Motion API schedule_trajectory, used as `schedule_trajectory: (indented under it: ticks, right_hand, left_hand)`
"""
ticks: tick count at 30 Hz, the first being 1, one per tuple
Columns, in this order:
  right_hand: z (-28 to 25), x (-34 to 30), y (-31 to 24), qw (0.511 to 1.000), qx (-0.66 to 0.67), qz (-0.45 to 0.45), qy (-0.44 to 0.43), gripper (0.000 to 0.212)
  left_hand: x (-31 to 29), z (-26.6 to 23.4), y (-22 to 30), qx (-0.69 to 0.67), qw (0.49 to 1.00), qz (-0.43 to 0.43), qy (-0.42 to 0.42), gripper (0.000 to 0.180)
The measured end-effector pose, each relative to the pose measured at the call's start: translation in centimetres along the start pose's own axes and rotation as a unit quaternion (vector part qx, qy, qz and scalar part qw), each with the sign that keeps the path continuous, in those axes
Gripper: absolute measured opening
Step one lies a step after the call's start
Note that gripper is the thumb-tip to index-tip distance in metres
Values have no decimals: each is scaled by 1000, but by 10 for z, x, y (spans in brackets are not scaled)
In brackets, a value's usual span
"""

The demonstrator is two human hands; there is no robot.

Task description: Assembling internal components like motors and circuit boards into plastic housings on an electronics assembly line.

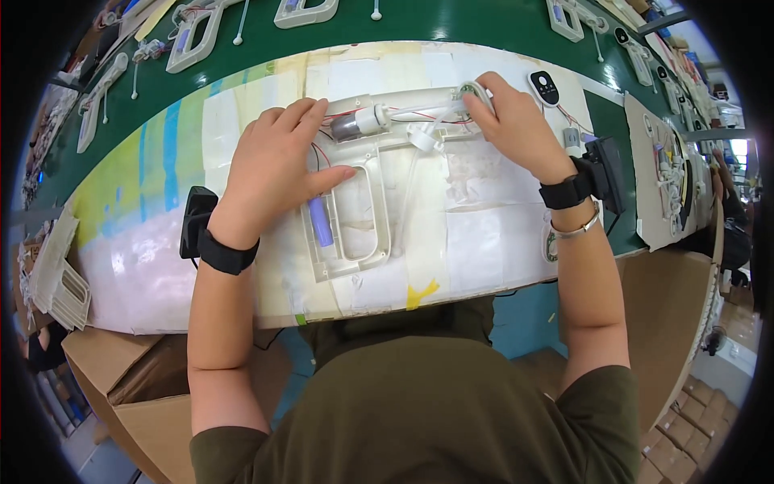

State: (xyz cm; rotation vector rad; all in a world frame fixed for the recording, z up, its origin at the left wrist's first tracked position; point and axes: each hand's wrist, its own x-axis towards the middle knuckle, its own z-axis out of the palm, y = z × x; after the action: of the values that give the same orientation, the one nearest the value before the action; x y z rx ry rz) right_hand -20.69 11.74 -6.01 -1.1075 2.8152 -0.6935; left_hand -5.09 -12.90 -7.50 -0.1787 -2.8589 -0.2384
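An off-white plastic housing half (380, 242) with a looped handle lies hollow side up in front of me. A small motor (347, 127) with a white gear part sits in its barrel, among thin red wires, and a purple cylinder (320, 221) lies in the handle. My left hand (278, 165) spans the housing's left end, fingers over the far edge and thumb across the top of the handle. Thumb and fingers of my right hand (516, 121) pinch a round greenish piece (476, 92) at the barrel's right end. From a white cap (422, 137) hangs a clear thin tube (406, 198).
A white oval control panel (544, 88) with wires lies beyond my right wrist, near a small motor (572, 139). Similar housings (193, 44) stand along the green surface (435, 20) at the back. Cardboard boxes (153, 419) flank me below the paper-covered tabletop (484, 242).
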Motion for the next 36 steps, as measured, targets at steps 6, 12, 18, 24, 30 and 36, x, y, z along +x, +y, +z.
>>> schedule_trajectory:
  ticks: [6,12,18,24,30,36]
  right_hand:
    - [13,-9,-3,999,12,23,48,29]
    - [24,-10,-6,998,-6,24,65,26]
    - [42,-16,-14,988,-66,91,110,26]
    - [7,-10,-28,985,-143,64,-68,35]
    - [21,-33,-45,948,-47,-287,126,23]
    - [5,-21,-35,981,155,-120,10,19]
  left_hand:
    - [-2,2,1,-8,1000,-7,23,70]
    - [-4,3,1,-13,999,-13,26,69]
    - [-2,-1,3,-7,1000,-29,7,73]
    - [-15,-4,-1,-26,999,-32,1,69]
    - [13,-17,35,-76,986,117,86,38]
    - [46,10,48,-19,989,145,24,23]
